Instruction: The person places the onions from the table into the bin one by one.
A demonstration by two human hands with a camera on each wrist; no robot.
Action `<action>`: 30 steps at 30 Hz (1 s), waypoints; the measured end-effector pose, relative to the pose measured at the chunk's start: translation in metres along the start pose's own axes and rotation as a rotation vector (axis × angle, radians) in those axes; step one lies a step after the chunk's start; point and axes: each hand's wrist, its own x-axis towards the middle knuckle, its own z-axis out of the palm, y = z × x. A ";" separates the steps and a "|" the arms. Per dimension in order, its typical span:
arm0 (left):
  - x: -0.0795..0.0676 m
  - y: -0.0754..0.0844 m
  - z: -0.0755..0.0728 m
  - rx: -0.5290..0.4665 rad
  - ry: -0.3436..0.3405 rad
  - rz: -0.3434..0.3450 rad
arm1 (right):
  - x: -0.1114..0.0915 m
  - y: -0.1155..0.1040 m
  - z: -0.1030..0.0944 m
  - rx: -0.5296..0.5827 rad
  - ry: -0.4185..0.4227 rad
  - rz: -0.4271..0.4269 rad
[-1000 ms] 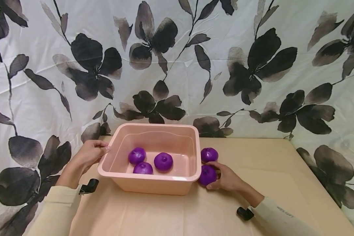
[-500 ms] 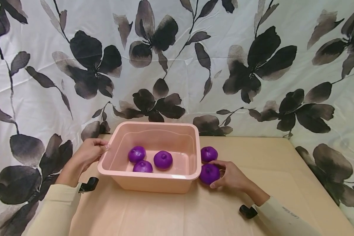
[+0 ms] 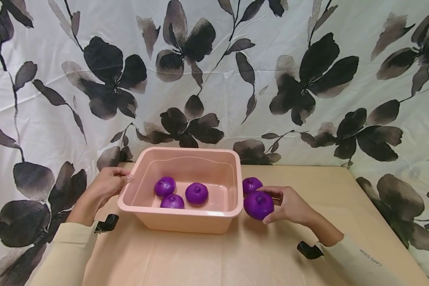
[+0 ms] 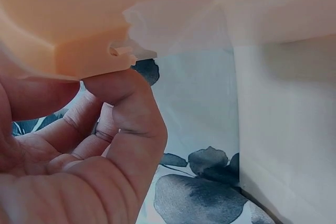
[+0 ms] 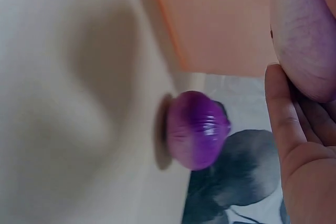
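A pink plastic tub (image 3: 186, 222) stands on the table, with three purple onions, one of them a round onion (image 3: 196, 194), on its floor. My left hand (image 3: 105, 184) pinches the tub's left rim between thumb and fingers; the left wrist view shows the rim's underside (image 4: 89, 59) against the fingertips. Beside the tub's right wall, my right hand (image 3: 289, 204) grips another purple onion (image 3: 258, 205) by its side, lifted off the table. Behind it, a further onion (image 3: 252, 184) rests on the table, partly covered by the held one in the head view.
The tan-covered table (image 3: 157, 258) extends in front of the tub and to its right. A white cloth with dark flowers (image 3: 236, 99) hangs behind the table's back edge. A black wrist camera (image 3: 310, 250) sits at the right cuff, another camera (image 3: 106, 223) at the left.
My right hand has raised the onion off the table and drawn it slightly right, away from the tub wall. The left hand and the tub have stayed in place.
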 end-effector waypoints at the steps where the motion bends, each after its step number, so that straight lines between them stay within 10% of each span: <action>1: 0.000 0.000 0.000 0.001 0.000 -0.002 | -0.001 -0.003 -0.002 0.000 -0.003 -0.012; 30: -0.001 0.003 0.003 0.002 0.008 0.002 | 0.034 -0.079 -0.020 -0.001 -0.248 -0.301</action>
